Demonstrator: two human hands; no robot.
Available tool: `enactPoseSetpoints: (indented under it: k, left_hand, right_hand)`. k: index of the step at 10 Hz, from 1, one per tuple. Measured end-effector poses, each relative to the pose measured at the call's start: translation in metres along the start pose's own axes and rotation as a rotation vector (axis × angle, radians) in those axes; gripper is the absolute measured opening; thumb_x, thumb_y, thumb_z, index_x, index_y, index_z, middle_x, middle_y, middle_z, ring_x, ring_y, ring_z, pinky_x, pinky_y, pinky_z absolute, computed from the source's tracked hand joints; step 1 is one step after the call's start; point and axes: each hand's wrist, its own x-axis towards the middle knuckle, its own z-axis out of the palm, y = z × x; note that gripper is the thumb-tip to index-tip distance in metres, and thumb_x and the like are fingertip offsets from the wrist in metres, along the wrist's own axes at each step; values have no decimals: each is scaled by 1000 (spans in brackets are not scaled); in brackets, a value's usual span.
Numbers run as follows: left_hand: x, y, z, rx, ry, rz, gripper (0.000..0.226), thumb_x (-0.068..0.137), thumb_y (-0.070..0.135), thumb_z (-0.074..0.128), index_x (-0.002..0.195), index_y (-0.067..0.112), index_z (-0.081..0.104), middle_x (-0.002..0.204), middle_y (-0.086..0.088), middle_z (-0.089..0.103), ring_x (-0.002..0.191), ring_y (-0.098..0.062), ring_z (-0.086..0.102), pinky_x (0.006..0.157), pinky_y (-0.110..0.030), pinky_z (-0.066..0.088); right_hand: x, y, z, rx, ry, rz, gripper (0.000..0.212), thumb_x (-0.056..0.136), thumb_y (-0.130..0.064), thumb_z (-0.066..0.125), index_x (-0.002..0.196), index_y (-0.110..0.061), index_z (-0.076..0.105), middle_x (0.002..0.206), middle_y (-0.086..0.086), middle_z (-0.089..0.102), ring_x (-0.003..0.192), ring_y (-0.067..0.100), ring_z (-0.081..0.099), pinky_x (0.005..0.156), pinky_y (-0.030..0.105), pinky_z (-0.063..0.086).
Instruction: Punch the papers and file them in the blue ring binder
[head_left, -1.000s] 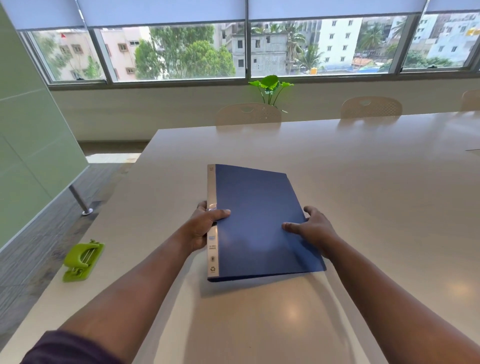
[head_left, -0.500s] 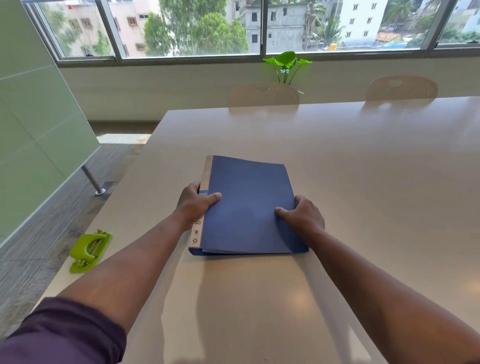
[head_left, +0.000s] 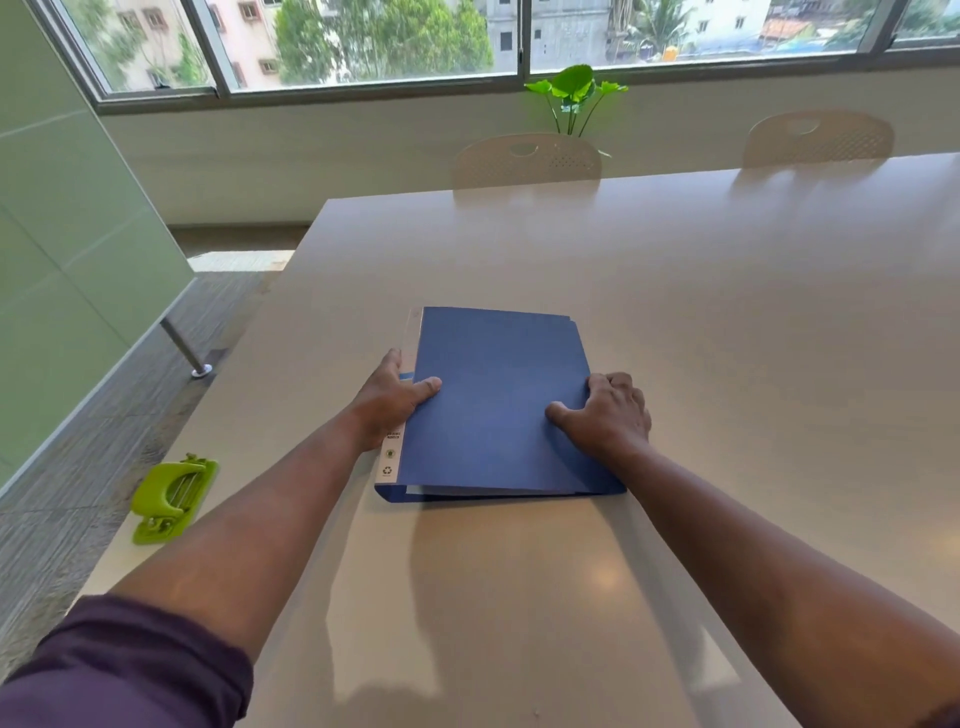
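The closed binder (head_left: 498, 400) lies flat on the table (head_left: 727, 322) between both hands. The left hand (head_left: 387, 402) grips its spine edge, thumb on the cover. The right hand (head_left: 608, 415) grips its open edge, fingers curled over. A green punch (head_left: 171, 499) sits well left of the left hand.

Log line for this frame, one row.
closed blue ring binder flat on table | left hand grips spine | right hand on cover edge | green hole punch untouched
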Motion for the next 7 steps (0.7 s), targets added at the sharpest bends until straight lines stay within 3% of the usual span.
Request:
enactPoseSetpoints:
  k: [1, 2, 3, 5, 6, 7]
  left_hand:
    - [2, 5, -4, -15, -34, -43, 45, 92, 24, 71, 127, 18, 44, 117, -5, 66, 94, -27, 75, 80, -47, 63]
    - [0, 9, -2, -4, -44, -52, 46, 93, 22, 69, 127, 23, 37, 114, 8, 60, 96, -25, 72, 84, -47, 62]
    - [-3, 12, 1, -19, -60, -49, 63, 94, 20, 68, 145, 30, 33, 126, 12, 58, 99, -21, 72, 79, -38, 61]
    - [-6, 12, 0, -24, -43, -70, 45, 97, 17, 65, 129, 33, 38, 99, 21, 57, 83, -6, 66, 62, -24, 50]
    - [-6, 14, 0, 3, -40, -50, 63, 95, 23, 67, 149, 26, 35, 112, 18, 57, 88, -7, 64, 65, -26, 49]
    - [-4, 17, -2, 148, 8, -6, 95, 80, 45, 73, 159, 30, 22, 156, 4, 36, 128, -24, 54, 95, -40, 51]
  right_hand:
    - [0, 0, -5, 43, -39, -28, 74, 85, -60, 57, 148, -25, 39, 148, 3, 38, 134, 31, 37, 107, 44, 34]
    - [-1, -2, -9, 57, -36, -73, 72, 88, -60, 54, 150, -30, 37, 153, 0, 36, 137, 30, 36, 108, 48, 32]
    - [-1, -6, -15, 52, -28, -149, 71, 91, -62, 49, 153, -31, 34, 161, -2, 29, 142, 30, 34, 110, 51, 30]
    - [2, -5, -22, -57, -95, -208, 78, 92, -68, 42, 157, -30, 25, 168, 0, 13, 149, 30, 25, 114, 53, 28]
    - [1, -7, -24, -112, -100, -225, 80, 92, -71, 39, 159, -31, 20, 169, 1, 6, 152, 29, 18, 115, 54, 25]
    - [1, -14, -30, -168, -105, -278, 82, 91, -74, 36, 159, -34, 15, 170, 1, 0, 155, 26, 8, 117, 54, 18]
